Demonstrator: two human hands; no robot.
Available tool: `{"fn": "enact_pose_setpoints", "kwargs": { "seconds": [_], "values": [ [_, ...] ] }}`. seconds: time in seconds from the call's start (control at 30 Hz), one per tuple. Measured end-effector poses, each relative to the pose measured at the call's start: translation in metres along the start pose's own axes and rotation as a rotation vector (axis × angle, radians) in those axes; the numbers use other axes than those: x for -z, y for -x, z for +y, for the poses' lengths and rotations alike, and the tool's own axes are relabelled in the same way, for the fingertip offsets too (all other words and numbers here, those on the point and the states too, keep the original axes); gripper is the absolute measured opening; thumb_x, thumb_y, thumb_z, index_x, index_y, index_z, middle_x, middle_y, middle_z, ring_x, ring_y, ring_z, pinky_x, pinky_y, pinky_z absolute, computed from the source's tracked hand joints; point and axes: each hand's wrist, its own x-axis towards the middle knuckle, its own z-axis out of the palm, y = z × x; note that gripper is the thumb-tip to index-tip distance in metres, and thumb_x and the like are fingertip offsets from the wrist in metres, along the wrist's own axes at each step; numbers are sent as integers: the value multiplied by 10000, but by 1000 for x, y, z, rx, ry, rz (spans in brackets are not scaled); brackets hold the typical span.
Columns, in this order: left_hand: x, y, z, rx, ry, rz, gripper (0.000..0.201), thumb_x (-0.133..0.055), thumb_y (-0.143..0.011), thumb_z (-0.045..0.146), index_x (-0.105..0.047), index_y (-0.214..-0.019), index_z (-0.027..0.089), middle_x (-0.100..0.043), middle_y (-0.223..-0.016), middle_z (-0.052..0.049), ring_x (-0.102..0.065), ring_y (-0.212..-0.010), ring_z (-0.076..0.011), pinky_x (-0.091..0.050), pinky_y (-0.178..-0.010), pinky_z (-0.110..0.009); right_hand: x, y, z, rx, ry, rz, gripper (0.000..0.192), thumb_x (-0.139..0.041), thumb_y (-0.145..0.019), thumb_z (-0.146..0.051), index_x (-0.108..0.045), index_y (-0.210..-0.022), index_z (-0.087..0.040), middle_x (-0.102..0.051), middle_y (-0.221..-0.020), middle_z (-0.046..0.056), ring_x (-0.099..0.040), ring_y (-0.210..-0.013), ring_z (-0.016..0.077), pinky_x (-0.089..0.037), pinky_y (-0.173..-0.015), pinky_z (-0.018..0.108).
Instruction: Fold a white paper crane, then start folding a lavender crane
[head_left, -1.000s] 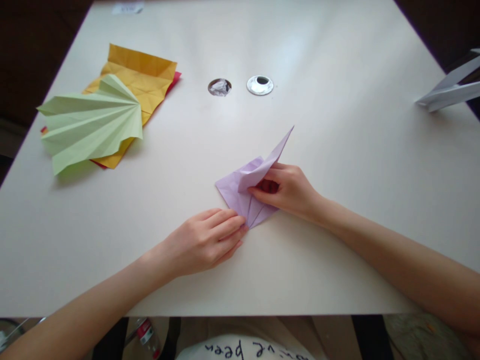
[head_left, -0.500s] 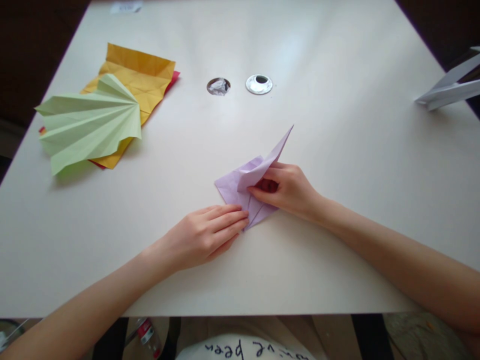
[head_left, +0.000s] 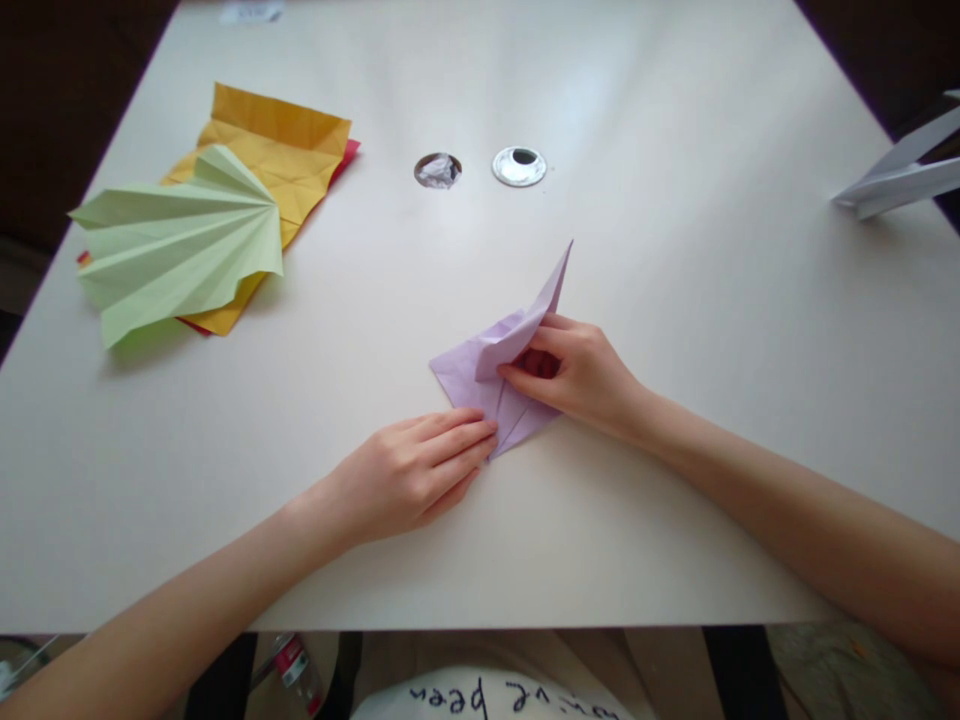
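A folded sheet of light purple paper [head_left: 469, 373] lies on the white table in front of me, with one pointed flap standing up from it. My right hand [head_left: 589, 375] pinches the raised flap between thumb and fingers; some of its fingertips are hidden behind the paper. With its fingers stretched out and lying flat, my left hand [head_left: 409, 470] rests its fingertips on the paper's lower left edge. Creases run across the part of the sheet between the two hands.
At the left, a pleated light green paper [head_left: 180, 245] lies over a creased yellow paper [head_left: 292, 155], with red paper [head_left: 349, 152] beneath. Two round holes, one open [head_left: 438, 171] and one silver-rimmed [head_left: 519, 168], sit beyond my hands. A folded white paper [head_left: 900, 180] stands at the right edge.
The raised flap's tip has swung slightly left and stands more upright, moved by my right hand. My left hand stays in place on the paper.
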Motion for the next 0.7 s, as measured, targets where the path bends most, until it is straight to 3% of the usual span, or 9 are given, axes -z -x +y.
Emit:
{"fn": "enact_pose_setpoints", "kwargs": {
  "seconds": [0.7],
  "values": [
    [-2,0,-6,32,10,-3,315,-483,-858,119,-538,-1164,65,-598,-1196,-129,-523,-1158,-225,-491,-958,-369,1,1,3,29,21,2,113,-615,-702,-172,-580,-596,-154,-565,-640,7,-488,-493,78,-397,-481,209]
  ]
}}
